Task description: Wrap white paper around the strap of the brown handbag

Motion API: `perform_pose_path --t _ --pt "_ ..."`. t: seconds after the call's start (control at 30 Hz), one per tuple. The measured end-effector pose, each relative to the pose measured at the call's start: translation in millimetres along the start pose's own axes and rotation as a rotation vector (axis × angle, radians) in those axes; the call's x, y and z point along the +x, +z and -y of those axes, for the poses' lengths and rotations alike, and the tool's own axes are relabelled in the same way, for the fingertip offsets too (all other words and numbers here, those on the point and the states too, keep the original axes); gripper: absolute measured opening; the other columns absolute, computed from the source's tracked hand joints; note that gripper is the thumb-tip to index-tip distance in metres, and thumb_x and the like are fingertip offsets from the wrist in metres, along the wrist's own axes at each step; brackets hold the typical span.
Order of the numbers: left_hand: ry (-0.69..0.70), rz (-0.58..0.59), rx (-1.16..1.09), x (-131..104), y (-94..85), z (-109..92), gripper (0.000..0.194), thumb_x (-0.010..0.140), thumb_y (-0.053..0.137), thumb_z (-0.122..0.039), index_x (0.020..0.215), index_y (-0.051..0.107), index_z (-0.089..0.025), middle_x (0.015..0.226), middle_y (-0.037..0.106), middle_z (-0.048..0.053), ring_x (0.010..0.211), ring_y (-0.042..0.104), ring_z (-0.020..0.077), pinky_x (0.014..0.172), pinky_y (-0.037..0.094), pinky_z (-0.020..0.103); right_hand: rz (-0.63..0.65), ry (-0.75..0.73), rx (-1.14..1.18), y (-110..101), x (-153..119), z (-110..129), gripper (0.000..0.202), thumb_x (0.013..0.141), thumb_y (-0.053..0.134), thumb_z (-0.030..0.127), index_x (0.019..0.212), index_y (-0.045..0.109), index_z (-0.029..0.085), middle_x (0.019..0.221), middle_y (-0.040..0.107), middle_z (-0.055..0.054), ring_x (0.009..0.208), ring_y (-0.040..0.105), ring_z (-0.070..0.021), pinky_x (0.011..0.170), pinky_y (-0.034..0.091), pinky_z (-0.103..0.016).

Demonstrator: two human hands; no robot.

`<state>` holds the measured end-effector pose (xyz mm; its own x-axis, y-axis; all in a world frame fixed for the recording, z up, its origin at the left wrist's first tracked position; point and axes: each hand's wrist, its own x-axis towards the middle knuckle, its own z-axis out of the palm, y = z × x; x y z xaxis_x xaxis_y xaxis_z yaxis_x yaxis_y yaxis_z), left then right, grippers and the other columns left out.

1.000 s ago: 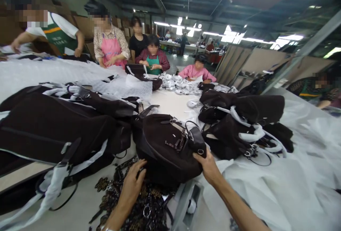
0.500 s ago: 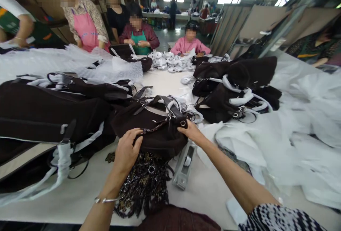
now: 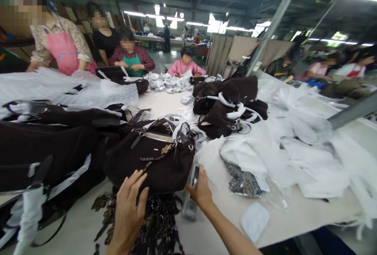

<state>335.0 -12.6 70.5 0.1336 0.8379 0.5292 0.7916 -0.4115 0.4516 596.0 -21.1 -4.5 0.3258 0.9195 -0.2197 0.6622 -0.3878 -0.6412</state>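
In front of me stands a dark brown handbag [image 3: 165, 176], with black handles partly wrapped in white and a beaded chain [image 3: 160, 155] with a gold-coloured ornament hanging across its front. My left hand [image 3: 131, 208] is open, its fingers stretched toward the bag's lower left front; whether they touch it I cannot tell. Beside the bag's lower right corner my right hand [image 3: 203, 192] has its thumb and fingers apart, over a long grey holder [image 3: 189, 210] that looks like a tape dispenser. A heap of dark beaded chains [image 3: 159, 223] lies below the bag, partly behind my left hand.
More dark bags lie at left [image 3: 67, 149] and in a pile at right [image 3: 226, 106]. White wrapping sheets [image 3: 312, 161] cover the right side, near a clear bag of dark pieces [image 3: 244, 182] and a white pad [image 3: 255, 221]. Several co-workers are around the table.
My view has turned right and up. My right hand has let go of the bag's upper right corner and come down beside it. My left hand has moved lower, and the bag's front shows more fully.
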Motion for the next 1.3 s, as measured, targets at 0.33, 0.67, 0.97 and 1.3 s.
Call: perform_pose_path --t 0.33,0.67,0.97,1.3 --pt "0.097 0.066 0.11 -101 -31.2 57 0.037 0.092 0.048 -0.025 0.129 0.051 -0.027 0.129 0.062 0.011 0.122 0.056 0.0295 0.109 0.04 0.057 -0.093 -0.031 -0.29 -10 9 -14 0.098 0.07 0.06 0.018 0.151 0.007 0.029 0.164 0.005 -0.014 0.126 0.052 -0.0372 0.09 0.054 -0.045" --pt "0.005 0.108 0.233 -164 -65.8 94 0.033 0.093 0.047 -0.027 0.126 0.054 -0.025 0.123 0.066 0.012 0.115 0.061 0.0294 0.1 0.047 0.053 -0.181 0.066 -0.472 -88 69 -72 0.085 0.077 0.058 0.027 0.149 0.014 0.02 0.148 0.032 -0.026 0.117 0.058 -0.0383 0.095 0.049 -0.048" --pt "-0.417 0.206 0.18 -214 -61.5 104 0.041 0.093 0.047 -0.042 0.127 0.056 -0.022 0.135 0.058 0.014 0.124 0.056 0.032 0.105 0.047 0.054 -0.265 0.0 -0.538 -100 51 -69 0.08 0.08 0.059 0.045 0.148 0.023 0.021 0.157 0.015 -0.026 0.125 0.051 -0.0461 0.097 0.047 -0.056" --pt "-0.681 0.409 0.032 -227 19.3 82 0.073 0.08 0.054 -0.039 0.144 0.04 -0.006 0.153 0.039 0.02 0.148 0.021 0.0396 0.12 0.028 0.057 0.366 -0.321 -0.216 27 -45 -29 0.043 0.084 0.05 0.037 0.12 0.059 0.016 0.124 0.065 -0.013 0.111 0.062 -0.0261 0.101 0.048 -0.04"
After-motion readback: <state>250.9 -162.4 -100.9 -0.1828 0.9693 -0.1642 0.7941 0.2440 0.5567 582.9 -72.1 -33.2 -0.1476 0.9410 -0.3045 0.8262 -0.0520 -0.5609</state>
